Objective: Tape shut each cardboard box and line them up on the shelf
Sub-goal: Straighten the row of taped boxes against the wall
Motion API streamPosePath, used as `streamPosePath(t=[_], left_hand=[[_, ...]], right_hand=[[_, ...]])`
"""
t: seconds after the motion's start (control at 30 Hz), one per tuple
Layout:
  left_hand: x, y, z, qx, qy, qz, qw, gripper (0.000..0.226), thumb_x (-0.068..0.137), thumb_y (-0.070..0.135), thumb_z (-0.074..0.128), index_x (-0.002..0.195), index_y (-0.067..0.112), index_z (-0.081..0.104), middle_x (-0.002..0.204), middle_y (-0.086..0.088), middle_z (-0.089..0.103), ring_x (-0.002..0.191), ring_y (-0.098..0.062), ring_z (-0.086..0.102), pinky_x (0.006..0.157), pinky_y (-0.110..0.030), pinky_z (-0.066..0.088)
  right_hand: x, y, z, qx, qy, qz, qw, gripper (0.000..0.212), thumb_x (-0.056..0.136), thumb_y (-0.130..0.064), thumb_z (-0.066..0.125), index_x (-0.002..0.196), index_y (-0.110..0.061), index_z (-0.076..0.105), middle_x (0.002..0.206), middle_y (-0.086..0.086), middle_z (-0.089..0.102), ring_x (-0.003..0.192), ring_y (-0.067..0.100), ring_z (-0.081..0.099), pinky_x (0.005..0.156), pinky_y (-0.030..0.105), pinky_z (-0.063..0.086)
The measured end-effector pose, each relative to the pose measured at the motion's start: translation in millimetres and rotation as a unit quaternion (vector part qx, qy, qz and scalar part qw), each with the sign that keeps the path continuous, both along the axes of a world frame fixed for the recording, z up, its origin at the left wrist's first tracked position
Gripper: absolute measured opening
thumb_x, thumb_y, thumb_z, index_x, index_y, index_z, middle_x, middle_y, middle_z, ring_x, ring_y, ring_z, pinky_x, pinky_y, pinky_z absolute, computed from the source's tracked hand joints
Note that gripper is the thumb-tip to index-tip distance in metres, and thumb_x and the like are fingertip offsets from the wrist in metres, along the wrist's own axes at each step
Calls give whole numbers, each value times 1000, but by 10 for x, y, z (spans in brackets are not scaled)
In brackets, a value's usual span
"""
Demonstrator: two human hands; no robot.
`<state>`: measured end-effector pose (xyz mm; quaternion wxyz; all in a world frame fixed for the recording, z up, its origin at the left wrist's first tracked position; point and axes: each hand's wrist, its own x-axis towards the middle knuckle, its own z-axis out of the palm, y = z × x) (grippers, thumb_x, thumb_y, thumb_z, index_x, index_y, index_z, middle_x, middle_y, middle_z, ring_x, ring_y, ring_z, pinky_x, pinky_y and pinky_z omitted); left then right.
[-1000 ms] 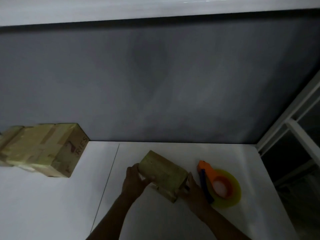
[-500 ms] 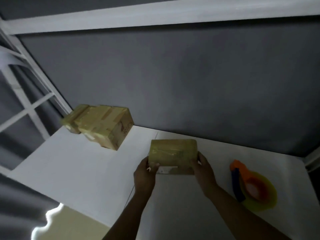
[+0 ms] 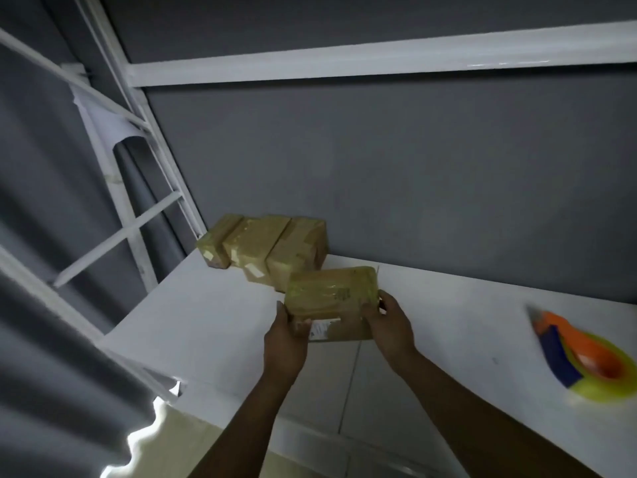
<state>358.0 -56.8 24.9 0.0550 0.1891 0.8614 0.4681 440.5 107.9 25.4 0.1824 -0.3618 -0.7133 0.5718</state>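
A taped cardboard box [image 3: 329, 296] is held above the white shelf [image 3: 193, 322], long side toward me. My left hand [image 3: 286, 336] grips its left end and my right hand [image 3: 391, 322] grips its right end. Just behind it, three taped boxes [image 3: 265, 246] stand side by side in a row against the grey back wall, at the shelf's left end. The held box sits close to the rightmost box of that row; whether they touch is unclear.
An orange and blue tape dispenser with a yellow roll [image 3: 582, 360] lies on the shelf at the far right. White frame posts and a crossbar [image 3: 144, 219] stand at the left. A grey curtain [image 3: 51, 339] hangs at the lower left.
Both hands have carried the box left and back toward the row of boxes. The view has swung left, so the dispenser now sits at the right edge.
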Motion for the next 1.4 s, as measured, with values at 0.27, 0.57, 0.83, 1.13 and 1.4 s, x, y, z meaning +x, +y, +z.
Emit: streamPosePath(t=[0.27,0.57,0.83,1.13,1.4], left_hand=[[-748,-1220,-7,31,16,38,999,33,100,10,42,130,17,53,104,7,61,96,-11,59,76,-17,44],[-1810,-1902,-227,73,26,27,997,28,89,39,58,115,48,62,105,16,71,99,-6,66,90,-30,51],[-2909,-2433,-279,16,-7,68,998,53,82,4,68,126,27,49,96,21,64,88,11,62,75,-4,46],[-3725,-2713,-461,-79,8,63,995,41,81,21,73,105,42,46,100,13,48,84,-1,60,70,-1,43],[-4414,-2850,-791,-20,-88,21,996,60,71,20,82,121,26,48,118,9,44,92,0,57,70,-6,46]], right_hand=[[-754,-1056,-51,-7,-29,7,1000,43,92,-39,52,132,-25,50,122,1,59,104,22,56,86,31,45],[-1923,-1427,-260,22,-61,47,997,43,93,-47,46,130,-27,51,123,5,60,109,30,56,93,42,45],[-3284,-1756,-403,7,-31,155,987,39,87,-52,56,122,-34,58,112,-8,63,102,17,60,90,43,50],[-4293,-2053,-607,54,-34,210,976,54,81,-61,54,115,-20,66,77,10,67,73,29,64,68,51,55],[-4957,-2335,-684,37,-99,186,977,56,88,-23,65,139,-16,42,126,0,51,118,20,49,101,33,40]])
